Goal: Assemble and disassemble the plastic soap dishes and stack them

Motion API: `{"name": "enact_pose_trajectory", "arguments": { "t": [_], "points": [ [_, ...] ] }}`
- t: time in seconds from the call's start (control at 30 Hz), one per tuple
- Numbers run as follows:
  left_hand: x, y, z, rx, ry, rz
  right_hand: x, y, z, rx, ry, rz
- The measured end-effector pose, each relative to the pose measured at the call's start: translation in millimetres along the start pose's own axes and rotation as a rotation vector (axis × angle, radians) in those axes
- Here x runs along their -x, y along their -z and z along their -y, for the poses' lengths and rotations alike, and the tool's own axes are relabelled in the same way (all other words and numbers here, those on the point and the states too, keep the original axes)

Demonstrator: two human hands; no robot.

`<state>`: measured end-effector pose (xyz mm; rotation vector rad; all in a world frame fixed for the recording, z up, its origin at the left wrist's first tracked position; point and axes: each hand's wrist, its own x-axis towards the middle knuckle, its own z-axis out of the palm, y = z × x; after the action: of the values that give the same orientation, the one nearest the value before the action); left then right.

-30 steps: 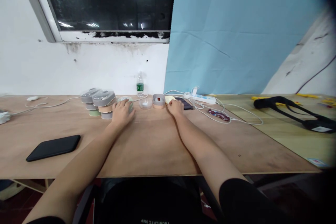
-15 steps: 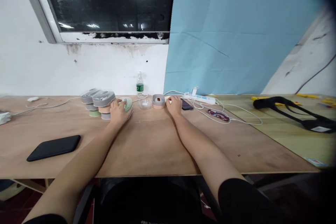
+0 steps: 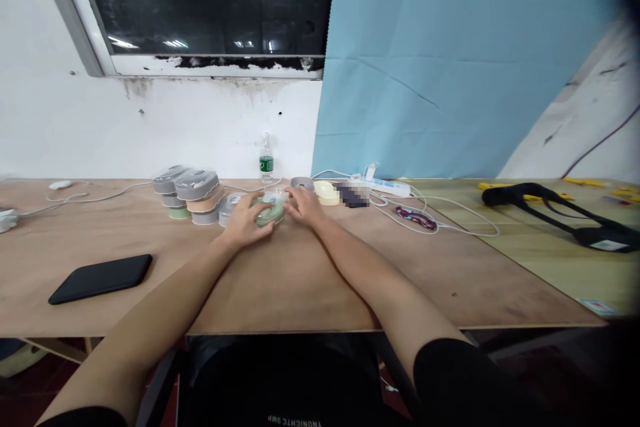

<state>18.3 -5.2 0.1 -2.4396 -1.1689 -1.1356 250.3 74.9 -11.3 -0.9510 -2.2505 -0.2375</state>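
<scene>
Evidently, the green container (image 3: pixel 271 214) lies just right of the left grip (image 3: pixel 246 220), whose thumb and fingers clasp it; the right grip (image 3: pixel 306 205) meets its right side (whether pinching, I cannot tell).

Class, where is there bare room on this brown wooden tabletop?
Bare patches: between the left forearm and right forearm; also right of that, nearer than the glossy maroon object. Crowded: the back, from stacked grey-topped oval containers to the white power strip.
</scene>
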Motion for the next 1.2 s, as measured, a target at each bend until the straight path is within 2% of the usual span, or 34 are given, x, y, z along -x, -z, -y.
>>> {"name": "enact_pose_trajectory", "arguments": {
  "t": [0.17,0.3,0.47,0.63,0.7,0.77,0.87,0.97,1.07,1.2],
  "points": [
    [3,-7,-1,0.133,0.045,0.101,2,-4,4,-0.053,0.013,0.120],
    [2,-6,8,0.266,0.095,0.084,3,-7,7,-0.045,0.025,0.134],
    [-2,-6,12,0.418,0.288,-0.051,1,-9,13,-0.087,0.056,0.026],
    [-9,-4,8,0.505,0.542,-0.296,-4,-6,27,-0.082,-0.020,-0.150],
    [-11,-6,8,0.630,0.621,-0.366,-6,-7,38,-0.103,0.057,-0.144],
    [-12,-9,8,0.727,0.649,-0.377,-9,-8,52,-0.145,0.143,-0.115],
    [-11,-16,5,0.718,0.598,-0.301,-12,-10,70,-0.205,0.210,-0.082],
    [-9,-20,-3,0.669,0.463,-0.185,-14,-12,78,-0.206,0.213,-0.096],
    [-6,-21,-9,0.625,0.313,-0.070,-14,-13,71,-0.157,0.187,-0.087],
    [-1,-18,-7,0.415,0.236,0.069,-13,-12,49,-0.128,0.069,-0.096]
  ]
}}
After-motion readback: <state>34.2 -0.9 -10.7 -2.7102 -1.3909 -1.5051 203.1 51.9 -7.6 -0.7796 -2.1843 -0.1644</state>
